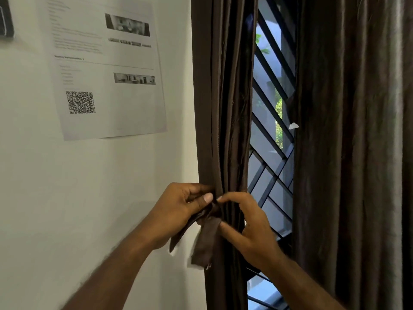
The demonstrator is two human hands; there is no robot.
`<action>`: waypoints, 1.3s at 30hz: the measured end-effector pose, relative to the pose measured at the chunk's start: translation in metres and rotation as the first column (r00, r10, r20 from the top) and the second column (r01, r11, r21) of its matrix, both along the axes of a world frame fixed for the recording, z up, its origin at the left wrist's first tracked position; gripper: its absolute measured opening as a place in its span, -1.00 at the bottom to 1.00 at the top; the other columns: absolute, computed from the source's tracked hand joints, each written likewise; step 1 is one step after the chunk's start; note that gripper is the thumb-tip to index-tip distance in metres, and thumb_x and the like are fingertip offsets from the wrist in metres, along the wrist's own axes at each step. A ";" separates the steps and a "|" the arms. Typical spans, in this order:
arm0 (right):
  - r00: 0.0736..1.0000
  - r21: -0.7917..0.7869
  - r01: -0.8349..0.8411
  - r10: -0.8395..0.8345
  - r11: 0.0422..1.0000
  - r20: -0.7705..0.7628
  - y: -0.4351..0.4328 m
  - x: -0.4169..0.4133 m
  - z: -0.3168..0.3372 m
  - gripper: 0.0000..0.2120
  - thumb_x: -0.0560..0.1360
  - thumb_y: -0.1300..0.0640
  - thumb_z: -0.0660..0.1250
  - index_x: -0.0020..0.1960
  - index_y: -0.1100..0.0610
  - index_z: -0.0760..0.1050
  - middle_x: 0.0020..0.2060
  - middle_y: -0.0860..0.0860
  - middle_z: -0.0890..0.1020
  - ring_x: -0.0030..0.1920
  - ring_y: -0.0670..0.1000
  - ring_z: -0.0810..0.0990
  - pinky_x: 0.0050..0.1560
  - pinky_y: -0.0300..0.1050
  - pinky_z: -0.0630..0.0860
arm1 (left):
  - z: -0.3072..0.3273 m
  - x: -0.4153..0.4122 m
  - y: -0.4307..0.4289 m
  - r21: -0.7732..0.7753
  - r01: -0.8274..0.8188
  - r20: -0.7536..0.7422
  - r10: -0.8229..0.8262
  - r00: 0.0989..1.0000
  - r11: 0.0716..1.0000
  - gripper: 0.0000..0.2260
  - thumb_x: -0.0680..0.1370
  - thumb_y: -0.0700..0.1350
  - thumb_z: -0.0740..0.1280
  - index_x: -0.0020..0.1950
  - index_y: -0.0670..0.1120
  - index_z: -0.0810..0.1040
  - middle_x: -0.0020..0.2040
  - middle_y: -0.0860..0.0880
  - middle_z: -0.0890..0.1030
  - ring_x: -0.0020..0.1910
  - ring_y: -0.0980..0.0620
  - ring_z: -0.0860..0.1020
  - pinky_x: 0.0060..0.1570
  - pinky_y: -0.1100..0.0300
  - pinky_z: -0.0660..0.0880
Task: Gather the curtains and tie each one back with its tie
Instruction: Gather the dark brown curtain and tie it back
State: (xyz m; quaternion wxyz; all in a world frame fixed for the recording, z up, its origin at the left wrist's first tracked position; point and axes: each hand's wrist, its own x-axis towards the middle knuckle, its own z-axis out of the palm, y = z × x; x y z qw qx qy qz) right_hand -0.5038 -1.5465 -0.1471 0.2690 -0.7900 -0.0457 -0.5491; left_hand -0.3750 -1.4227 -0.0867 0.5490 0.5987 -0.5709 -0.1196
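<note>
Left curtain [225, 108] gathered into narrow bundle beside white wall [100, 186]. Left hand [181, 209] pinches brown tie [206, 240] against bundle; right hand [250, 229] grips bundle and tie from other side. Tie ends hang loose. Right curtain [353, 142] hangs ungathered. Window grille [271, 121] visible between.

Left curtain [223, 108] showing as dark brown woven cloth, matt, falling in tight pleats; tie [206, 242] looking like same brown cloth, soft, edge fraying at lower end; right curtain [348, 130] showing brown cloth with faint satin sheen, light catching along folds; window grille [271, 139] appearing as dark metal bars, smooth, painted; wall [111, 186] looking smooth, matt white paint; printed sheet [105, 68] being plain white paper, matt, slightly curling at bottom edge.
</note>
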 end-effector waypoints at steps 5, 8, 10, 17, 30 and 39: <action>0.886 0.737 -0.426 0.075 0.524 0.458 0.016 -0.003 0.008 -0.81 0.61 0.21 0.26 -0.10 -0.02 0.56 -0.22 -0.17 0.63 -0.12 -0.16 0.56 -0.12 -0.39 0.45 | 0.000 -0.007 0.002 0.039 -0.059 0.152 0.052 0.987 0.998 -0.75 0.53 -0.16 0.42 0.19 0.02 0.65 -0.18 0.10 0.71 -0.21 0.07 0.68 -0.13 0.31 0.57; 0.864 0.832 -0.495 0.247 0.250 0.439 0.011 -0.005 0.022 -0.76 0.62 0.08 0.20 0.08 0.13 0.62 -0.08 0.03 0.74 -0.08 -0.04 0.68 -0.12 -0.20 0.53 | 0.003 -0.008 0.001 -0.019 -0.135 0.219 0.136 0.966 0.991 -0.86 0.49 -0.14 0.46 0.02 0.04 0.70 -0.15 0.14 0.70 -0.07 0.13 0.66 -0.10 0.36 0.56; 0.856 0.844 -0.480 0.339 0.241 0.390 0.007 -0.007 0.034 -0.70 0.63 0.09 0.16 0.02 0.17 0.64 -0.21 0.05 0.76 -0.22 -0.04 0.73 -0.26 -0.21 0.61 | 0.005 -0.010 0.000 -0.025 -0.152 0.243 0.153 0.958 0.988 -0.91 0.50 -0.16 0.46 -0.08 0.04 0.68 -0.21 0.16 0.67 -0.12 0.16 0.64 -0.15 0.39 0.52; 0.888 0.898 -0.329 0.419 0.293 0.189 0.000 -0.014 0.052 -0.65 0.60 0.05 0.19 -0.08 0.17 0.72 -0.20 0.15 0.76 -0.29 0.06 0.73 -0.27 -0.12 0.64 | 0.013 -0.011 0.001 -0.023 -0.197 0.315 0.194 0.929 0.980 -0.84 0.48 -0.19 0.47 -0.18 0.07 0.61 -0.26 0.12 0.66 -0.23 0.16 0.62 -0.19 0.40 0.49; 0.831 0.881 -0.412 0.493 0.232 0.259 0.015 -0.012 0.043 -0.54 0.47 -0.09 0.31 0.22 0.16 0.64 0.10 0.20 0.71 0.05 0.15 0.72 0.10 0.03 0.63 | 0.004 -0.036 -0.036 -0.293 -0.380 0.044 0.410 0.911 0.877 -0.70 0.55 -0.27 0.36 -0.15 0.17 0.60 -0.23 0.22 0.67 -0.18 0.17 0.65 -0.16 0.35 0.53; 0.832 0.862 -0.440 0.474 0.250 0.287 0.014 -0.015 0.040 -0.68 0.49 0.04 0.31 0.10 0.19 0.66 0.04 0.19 0.73 0.08 0.14 0.72 0.13 0.04 0.61 | 0.014 -0.058 -0.038 -0.094 -0.010 -0.330 -0.022 0.944 0.996 -0.51 0.35 0.08 0.56 0.23 -0.02 0.60 0.06 -0.01 0.72 0.04 -0.01 0.70 0.11 0.07 0.61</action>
